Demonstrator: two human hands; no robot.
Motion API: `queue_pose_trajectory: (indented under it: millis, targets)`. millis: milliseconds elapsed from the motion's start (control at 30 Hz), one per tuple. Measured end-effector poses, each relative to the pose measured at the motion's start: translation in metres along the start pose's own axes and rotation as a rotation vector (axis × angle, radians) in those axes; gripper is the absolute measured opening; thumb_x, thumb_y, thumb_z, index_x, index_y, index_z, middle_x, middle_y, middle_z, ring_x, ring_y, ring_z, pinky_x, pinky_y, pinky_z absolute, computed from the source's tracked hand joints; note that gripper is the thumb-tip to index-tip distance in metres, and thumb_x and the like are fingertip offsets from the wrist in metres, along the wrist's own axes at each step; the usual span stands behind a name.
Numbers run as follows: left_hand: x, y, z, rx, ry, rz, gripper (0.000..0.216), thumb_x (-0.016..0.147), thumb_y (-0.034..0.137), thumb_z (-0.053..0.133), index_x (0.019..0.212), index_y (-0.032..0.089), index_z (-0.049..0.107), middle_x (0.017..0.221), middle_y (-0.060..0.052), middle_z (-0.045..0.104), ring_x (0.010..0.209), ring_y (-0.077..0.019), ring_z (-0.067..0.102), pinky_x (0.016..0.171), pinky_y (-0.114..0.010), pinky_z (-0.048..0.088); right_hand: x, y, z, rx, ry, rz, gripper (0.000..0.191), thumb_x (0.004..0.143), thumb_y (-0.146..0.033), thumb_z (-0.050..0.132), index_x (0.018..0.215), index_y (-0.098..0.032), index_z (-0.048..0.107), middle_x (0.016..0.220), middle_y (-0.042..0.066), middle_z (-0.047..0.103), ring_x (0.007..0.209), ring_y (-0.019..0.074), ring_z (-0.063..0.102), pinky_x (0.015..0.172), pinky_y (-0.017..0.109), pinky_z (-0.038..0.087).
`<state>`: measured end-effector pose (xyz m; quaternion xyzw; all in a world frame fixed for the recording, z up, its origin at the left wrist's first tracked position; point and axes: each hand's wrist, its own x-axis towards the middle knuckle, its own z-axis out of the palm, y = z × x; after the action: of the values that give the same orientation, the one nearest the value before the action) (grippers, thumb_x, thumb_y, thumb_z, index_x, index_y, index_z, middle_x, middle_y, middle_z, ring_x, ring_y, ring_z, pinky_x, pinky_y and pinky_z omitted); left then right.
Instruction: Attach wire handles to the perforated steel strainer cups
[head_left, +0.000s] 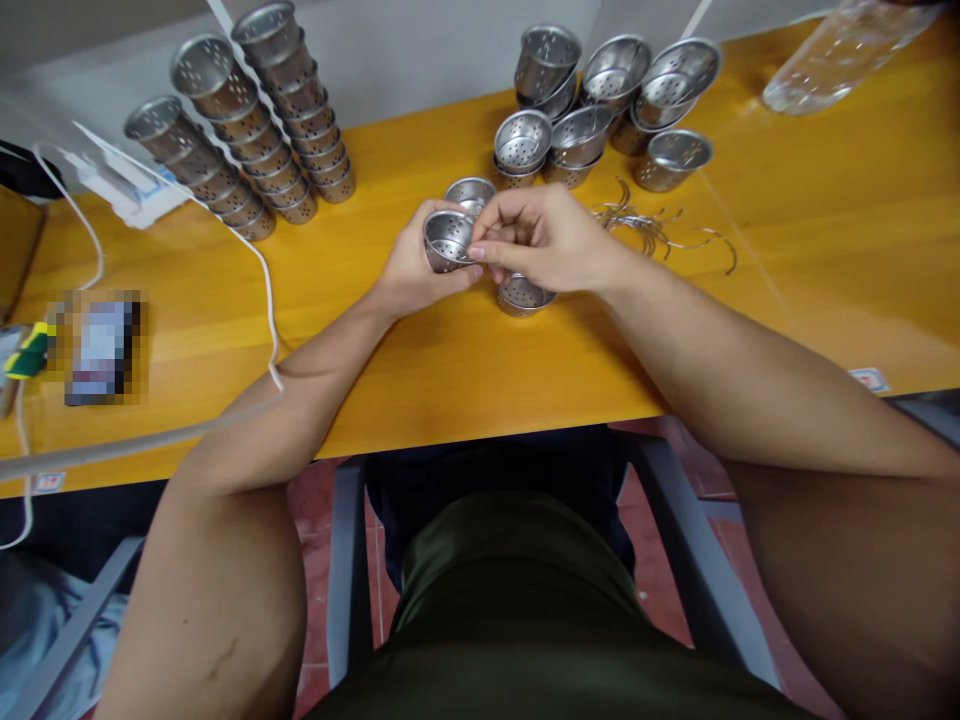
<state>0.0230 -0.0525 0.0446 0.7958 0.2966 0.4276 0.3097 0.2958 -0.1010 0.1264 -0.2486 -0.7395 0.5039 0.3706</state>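
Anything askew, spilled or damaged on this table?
Nothing spilled or visibly damaged. The left hand holds a perforated cup with the right hand at its rim. The only clutter is loose wire clips and a clear bottle on its side.

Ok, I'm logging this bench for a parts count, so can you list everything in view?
perforated metal cup in hand: one, silver, held above the table centre
cups by the hands: two, silver, one behind and one under the right hand
stacked cups: three long stacks, silver, lying at the far left
loose cups: roughly ten, silver, clustered at the far centre-right
wire pieces: a small pile, silver, right of the hands
table: one, yellow wood
cable: one, white, left side
plastic bottle: one, clear, far right corner
left hand: grips the cup
right hand: fingers at the cup's rim
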Motion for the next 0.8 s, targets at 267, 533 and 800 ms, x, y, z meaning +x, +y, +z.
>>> queue_pose_trajectory:
  millis: [267, 533, 800]
  targets:
    - [0.003, -0.026, 0.005, 0.047, 0.090, 0.058, 0.095, 0.104, 0.093, 0.100, 0.166, 0.032, 0.061, 0.152, -0.011, 0.080, 0.149, -0.0388, 0.086, 0.136, -0.064, 0.071, -0.007, -0.009, -0.003, -0.369, 0.237, -0.089, 0.053, 0.112, -0.087, 0.093, 0.131, -0.037, 0.087, 0.131, 0.010, 0.085, 0.113, 0.0331, 0.075, 0.099, 0.051, 0.070]
    - [0.005, -0.038, 0.005, 0.066, 0.132, 0.137, 0.106, 0.098, 0.103, 0.099, 0.168, 0.034, 0.058, 0.151, -0.010, 0.077, 0.153, -0.0395, 0.084, 0.141, -0.063, 0.067, -0.006, 0.010, -0.004, -0.574, 0.066, -0.133, 0.035, 0.106, -0.051, 0.098, 0.138, -0.039, 0.092, 0.158, 0.013, 0.078, 0.160, 0.0482, 0.070, 0.127, 0.065, 0.071]
    - [0.003, -0.032, 0.006, -0.008, 0.096, 0.109, 0.107, 0.105, 0.096, 0.096, 0.183, 0.045, 0.043, 0.178, -0.014, 0.068, 0.161, -0.0372, 0.083, 0.132, -0.057, 0.074, -0.015, -0.012, -0.064, -0.745, 0.110, -0.413, 0.015, 0.118, -0.042, 0.095, 0.129, -0.032, 0.093, 0.158, 0.018, 0.078, 0.146, 0.0380, 0.077, 0.119, 0.052, 0.073]
